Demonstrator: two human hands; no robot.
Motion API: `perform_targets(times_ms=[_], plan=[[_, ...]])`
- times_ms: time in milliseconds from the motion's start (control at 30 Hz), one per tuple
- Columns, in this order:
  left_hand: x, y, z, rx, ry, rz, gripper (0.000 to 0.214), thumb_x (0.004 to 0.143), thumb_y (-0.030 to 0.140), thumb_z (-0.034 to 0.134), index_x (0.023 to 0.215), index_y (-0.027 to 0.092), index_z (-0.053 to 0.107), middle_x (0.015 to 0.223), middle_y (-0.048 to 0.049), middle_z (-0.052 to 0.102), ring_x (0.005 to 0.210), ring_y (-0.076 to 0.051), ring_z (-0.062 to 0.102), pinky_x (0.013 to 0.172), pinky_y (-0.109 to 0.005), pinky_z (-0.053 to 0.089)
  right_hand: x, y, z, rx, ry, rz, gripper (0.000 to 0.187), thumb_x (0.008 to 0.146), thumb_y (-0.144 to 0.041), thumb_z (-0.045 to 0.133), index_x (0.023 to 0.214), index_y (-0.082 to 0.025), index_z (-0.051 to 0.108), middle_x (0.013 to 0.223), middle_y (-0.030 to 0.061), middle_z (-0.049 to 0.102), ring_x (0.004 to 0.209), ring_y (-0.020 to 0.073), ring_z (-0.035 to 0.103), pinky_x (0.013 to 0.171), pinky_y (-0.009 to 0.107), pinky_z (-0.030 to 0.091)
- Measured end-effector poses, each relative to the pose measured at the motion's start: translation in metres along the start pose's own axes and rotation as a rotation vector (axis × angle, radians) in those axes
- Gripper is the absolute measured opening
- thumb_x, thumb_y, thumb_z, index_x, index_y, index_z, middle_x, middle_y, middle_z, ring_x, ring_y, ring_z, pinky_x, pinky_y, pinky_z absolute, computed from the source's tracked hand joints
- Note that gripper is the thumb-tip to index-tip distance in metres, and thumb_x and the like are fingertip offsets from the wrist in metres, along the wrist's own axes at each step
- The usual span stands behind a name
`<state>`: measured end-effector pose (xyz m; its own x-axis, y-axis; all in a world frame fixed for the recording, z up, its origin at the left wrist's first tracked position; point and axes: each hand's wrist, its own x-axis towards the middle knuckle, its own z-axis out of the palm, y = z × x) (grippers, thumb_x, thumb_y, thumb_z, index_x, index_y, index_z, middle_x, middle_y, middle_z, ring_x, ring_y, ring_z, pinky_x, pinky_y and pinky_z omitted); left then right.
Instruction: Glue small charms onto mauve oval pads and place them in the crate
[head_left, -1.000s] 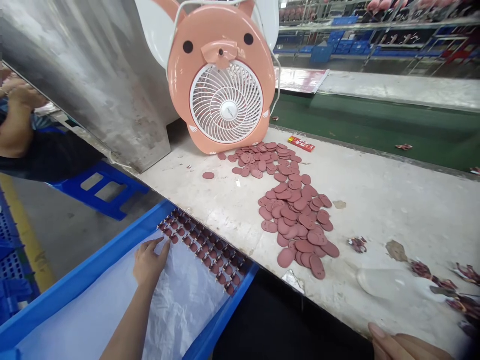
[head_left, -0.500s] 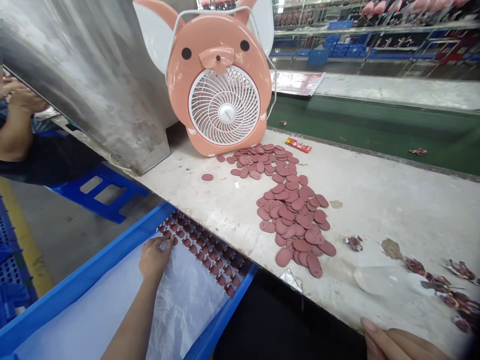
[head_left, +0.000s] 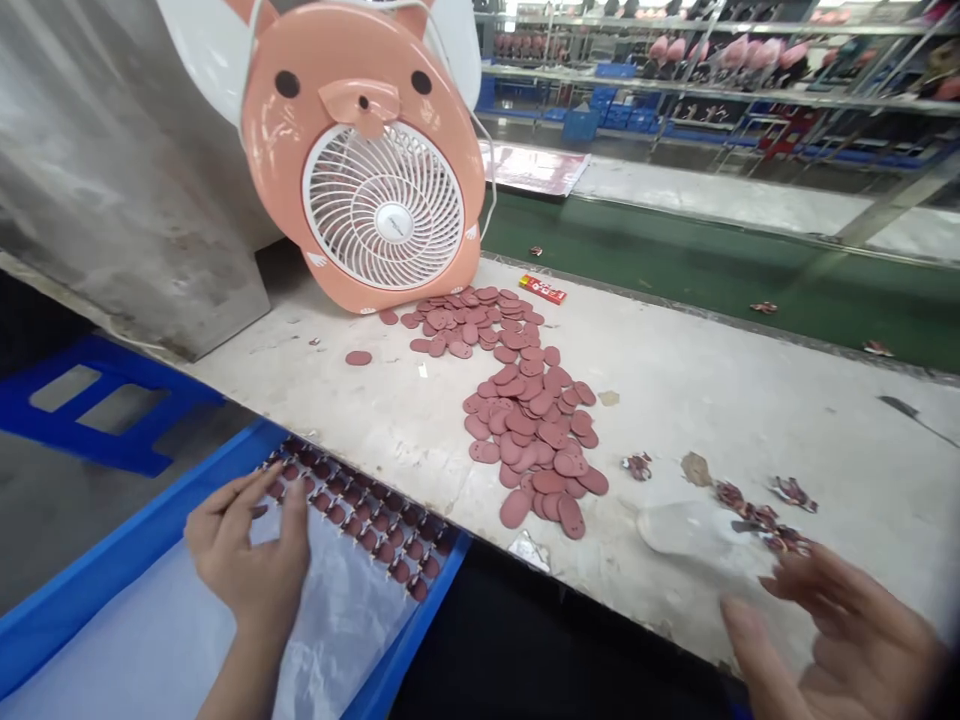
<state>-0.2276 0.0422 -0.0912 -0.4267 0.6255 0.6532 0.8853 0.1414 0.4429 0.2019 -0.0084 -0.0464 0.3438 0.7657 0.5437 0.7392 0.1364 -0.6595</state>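
Note:
My left hand (head_left: 251,550) is over the blue tray (head_left: 120,545), fingers apart and holding nothing visible. Rows of small dark-red figures on oval bases (head_left: 375,525) line the tray's far side, beside the fingertips. A thin white sheet (head_left: 330,610) covers the tray's bottom under them. At lower right, my right hand (head_left: 840,640) hovers over the worktable (head_left: 675,380) with thumb and fingers spread. Just beyond its fingertips lie several small painted figures (head_left: 769,520). A big heap of flat reddish-brown ovals (head_left: 536,430) spreads across the middle of the table.
A pink animal-faced fan (head_left: 292,190) stands behind the ovals, near a large metal housing (head_left: 112,180). A red packet (head_left: 544,290) lies beside the heap. Beyond the table runs a green conveyor belt (head_left: 660,260) with a few small pieces. A blue stool (head_left: 105,405) is at left.
My left hand has lifted back from the figures in the tray and its fingers have opened. My right hand has risen into view, fingers spreading near the loose figures. The view has turned right.

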Motion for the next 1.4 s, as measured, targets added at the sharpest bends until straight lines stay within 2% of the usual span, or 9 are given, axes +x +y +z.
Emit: perform_targets(times_ms=[167,267,400,467,633,833,1067,1233,1400], plan=[[-0.026,0.111,-0.007,-0.331,-0.322,0.568,0.046,0.072,0.04,0.08,0.115,0.029,0.068,0.109,-0.0029,0.075,0.099,-0.025,0.066,0.092,-0.038,0.047,0.028,-0.037,0.022,-0.187,-0.306,0.102,0.068,0.079,-0.062,0.065,0.129,-0.017,0.054,0.102,0.012,0.058,0.091,0.0332,0.053,0.081,0.053,0.043],[-0.035,0.132,-0.004,-0.436,-0.42,0.694,0.046,0.076,0.024,0.079,0.12,0.027,0.066,0.109,-0.004,0.078,0.098,-0.024,0.065,0.096,-0.04,0.038,0.031,-0.036,0.024,-0.046,-0.379,0.12,0.04,0.082,-0.054,0.066,0.103,-0.02,0.062,0.094,0.0092,0.059,0.093,0.033,0.051,0.083,0.05,0.04],[-0.039,0.136,-0.012,-0.567,-0.361,0.66,0.043,0.074,0.001,0.074,0.105,0.03,0.071,0.088,0.0029,0.08,0.077,-0.016,0.066,0.084,-0.034,0.043,0.019,-0.036,0.014,0.2,-0.364,0.177,0.027,0.091,-0.046,0.055,0.106,-0.024,0.056,0.1,0.0069,0.06,0.089,0.0264,0.056,0.078,0.042,0.044],[-0.041,0.149,-0.025,-0.719,-0.43,0.448,0.035,0.077,0.002,0.071,0.099,0.028,0.07,0.082,0.0026,0.078,0.074,-0.015,0.067,0.076,-0.031,0.048,0.012,-0.046,0.008,0.369,-0.372,0.22,0.024,0.094,-0.047,0.047,0.102,-0.025,0.05,0.088,0.0025,0.057,0.071,0.0195,0.055,0.062,0.033,0.046],[-0.041,0.205,-0.058,-1.191,-0.973,-0.651,0.003,0.079,0.027,0.075,0.078,0.029,0.077,0.071,0.0042,0.078,0.069,-0.014,0.073,0.069,-0.021,0.056,0.007,-0.081,0.003,0.652,-0.569,0.371,0.026,0.087,-0.043,0.065,0.097,-0.024,0.049,0.073,-0.0028,0.053,0.057,0.0117,0.049,0.05,0.022,0.04],[-0.04,0.22,-0.06,-1.231,-1.217,-0.787,0.013,0.069,0.037,0.083,0.074,0.026,0.079,0.071,0.0027,0.078,0.066,-0.01,0.069,0.064,-0.015,0.052,0.011,-0.083,0.0,0.835,-0.767,0.485,0.02,0.085,-0.034,0.066,0.089,-0.023,0.05,0.076,-0.002,0.055,0.064,0.0118,0.05,0.057,0.023,0.042],[-0.056,0.207,-0.037,-1.282,-2.105,-0.902,0.039,0.056,0.048,0.088,0.07,0.012,0.079,0.061,-0.0066,0.076,0.045,-0.01,0.064,0.043,-0.014,0.047,0.021,-0.073,-0.024,0.795,-1.097,0.386,0.031,0.064,-0.002,0.066,0.085,-0.023,0.058,0.071,-0.0052,0.06,0.058,0.0103,0.056,0.051,0.018,0.041],[-0.077,0.208,-0.031,-1.373,-2.092,-1.083,0.042,0.042,0.044,0.094,0.063,0.012,0.077,0.056,-0.0067,0.073,0.041,-0.009,0.06,0.034,-0.013,0.043,0.014,-0.075,-0.028,0.71,-0.963,0.418,0.037,0.073,-0.025,0.071,0.106,-0.028,0.054,0.078,-0.0038,0.062,0.063,0.0141,0.059,0.056,0.022,0.047],[-0.092,0.204,-0.035,-1.615,-1.66,-1.301,0.043,0.055,0.053,0.087,0.078,0.018,0.076,0.061,-0.0002,0.072,0.044,-0.005,0.058,0.03,-0.009,0.038,0.006,-0.066,-0.04,0.415,-0.633,0.434,0.047,0.088,-0.045,0.056,0.125,-0.028,0.033,0.08,-0.002,0.06,0.064,0.017,0.055,0.059,0.027,0.043]])
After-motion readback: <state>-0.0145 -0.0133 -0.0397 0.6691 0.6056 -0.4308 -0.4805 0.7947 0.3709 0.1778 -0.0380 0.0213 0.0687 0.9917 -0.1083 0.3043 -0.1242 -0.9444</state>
